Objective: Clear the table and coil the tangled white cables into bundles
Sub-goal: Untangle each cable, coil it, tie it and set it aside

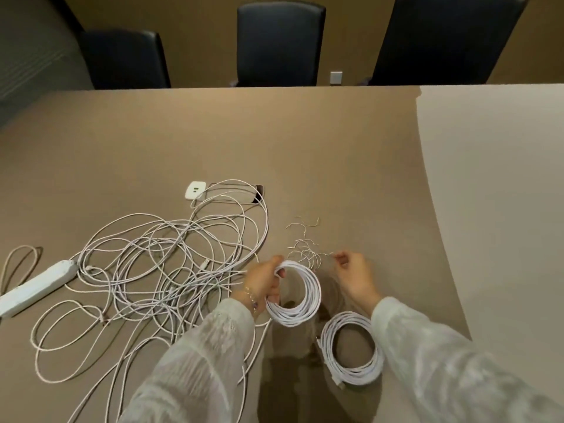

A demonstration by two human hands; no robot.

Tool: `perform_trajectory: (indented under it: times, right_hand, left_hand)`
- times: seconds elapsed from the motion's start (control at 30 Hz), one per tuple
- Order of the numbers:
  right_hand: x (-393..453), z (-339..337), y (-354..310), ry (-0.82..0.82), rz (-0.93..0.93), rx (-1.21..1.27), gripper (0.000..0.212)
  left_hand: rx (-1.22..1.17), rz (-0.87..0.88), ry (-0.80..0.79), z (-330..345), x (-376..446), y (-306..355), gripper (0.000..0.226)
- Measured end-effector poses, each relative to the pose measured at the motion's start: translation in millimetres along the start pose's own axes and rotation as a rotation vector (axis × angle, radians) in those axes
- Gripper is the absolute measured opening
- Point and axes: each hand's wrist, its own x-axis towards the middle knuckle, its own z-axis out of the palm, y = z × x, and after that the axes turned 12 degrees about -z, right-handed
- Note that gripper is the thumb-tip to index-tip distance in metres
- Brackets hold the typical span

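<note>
My left hand grips a coiled bundle of white cable, held upright just above the brown table. My right hand pinches one thin wire twist tie at the edge of a small pile of twist ties beyond the coil. A second coiled white bundle lies flat on the table under my right forearm. To the left spreads a large tangle of white cables.
A white power strip lies at the left edge. A white USB charger sits beside a cable port in the table. Three black chairs stand behind the far edge. A pale surface covers the right side.
</note>
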Motion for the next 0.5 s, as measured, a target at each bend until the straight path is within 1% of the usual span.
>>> perform_trajectory:
  times: [0.07,0.13,0.17,0.3,0.4,0.47,0.5]
  right_hand:
    - [12.0,-1.3,13.8,-0.018,-0.123,-0.189,0.025]
    - [23.0,0.6,22.5,-0.079,-0.162,-0.281,0.034]
    - [28.0,2.2,25.2,-0.105,-0.168,-0.295,0.034]
    - [45.1,9.3,30.0,-0.235,-0.199,-0.39,0.025]
    - [50.6,9.8,30.5,-0.247,-0.157,-0.405,0.014]
    - [51.2,7.8,28.5,-0.257,-0.153,-0.462,0.013]
    - [50.7,4.9,26.2,-0.263,-0.168,-0.529,0.015]
  left_hand:
    - [-0.011,-0.026,0.014,1.5,8.3,-2.5,0.038]
    - [-0.013,-0.047,0.034,3.6,15.0,-7.0,0.039]
    - [-0.016,-0.05,0.042,4.8,16.6,-9.2,0.039]
    - [-0.059,-0.066,0.051,7.7,20.3,-17.2,0.037]
    - [-0.076,-0.08,0.057,6.2,23.2,-22.0,0.037]
    - [-0.09,-0.078,0.061,5.2,24.4,-23.5,0.037]
    - [-0.094,-0.074,0.059,5.0,24.6,-23.5,0.038]
